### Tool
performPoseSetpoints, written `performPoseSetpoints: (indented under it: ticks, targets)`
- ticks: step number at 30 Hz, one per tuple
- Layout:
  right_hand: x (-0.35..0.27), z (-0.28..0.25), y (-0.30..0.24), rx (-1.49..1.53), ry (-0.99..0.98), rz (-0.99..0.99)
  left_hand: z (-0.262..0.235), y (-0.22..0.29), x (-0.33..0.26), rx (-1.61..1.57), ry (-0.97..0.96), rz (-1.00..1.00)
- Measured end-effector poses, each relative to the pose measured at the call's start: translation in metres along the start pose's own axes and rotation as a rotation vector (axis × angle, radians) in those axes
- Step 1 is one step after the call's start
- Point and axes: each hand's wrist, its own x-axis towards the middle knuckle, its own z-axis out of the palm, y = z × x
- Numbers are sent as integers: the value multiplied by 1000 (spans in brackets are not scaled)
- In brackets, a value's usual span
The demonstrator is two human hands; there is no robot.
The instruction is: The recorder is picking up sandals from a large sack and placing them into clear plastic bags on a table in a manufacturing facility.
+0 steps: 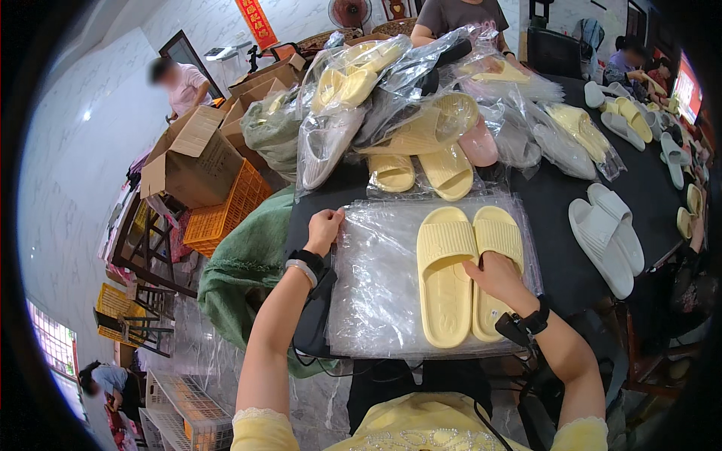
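Landmark for this report: the stack of clear bags [376, 286] lying flat on the dark table [556, 225], directly before the person.

Right hand [492, 274]: rests on the right slipper of a pale yellow pair [460, 270] that lies side by side on the stack, toes away. Fingers are pressed down on the footbed, apparently steadying the pair; nothing is pinched.

Left hand [325, 229]: at the stack's far left corner, fingers curled over the top sheet's edge. Probably holding the plastic still or lifting a bag; whether it pinches a single sheet cannot be told. Both wrists carry dark bands.

Left of the stack: a green cloth [241, 263] hangs off the table edge.

Right of the stack: a white slipper pair [605, 233] lies loose and unbagged.

Beyond the stack: a heap of bagged slippers [421, 113], yellow, white and pink, piled against each other, apparently finished work set out of the way.

Farther, left of the heap: open cartons [195, 154] and an orange crate [226, 210]. A person [459, 15] stands behind the heap; others sit at the far right.
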Motion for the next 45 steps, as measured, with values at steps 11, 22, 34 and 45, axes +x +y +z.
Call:
performPoseSetpoints:
  ticks: [11,22,34,45]
  targets:
    - [-4,7,-4,-62,45,-24,3,2,-18,818,175,469]
    - [1,5,-1,-72,34,27,-47,6,-190,620,-224,115]
    - [2,13,2,-106,84,0,-33,-25,-258,564,64,143]
    - [0,9,-2,-141,51,22,-39,-46,-258,63,17,118]
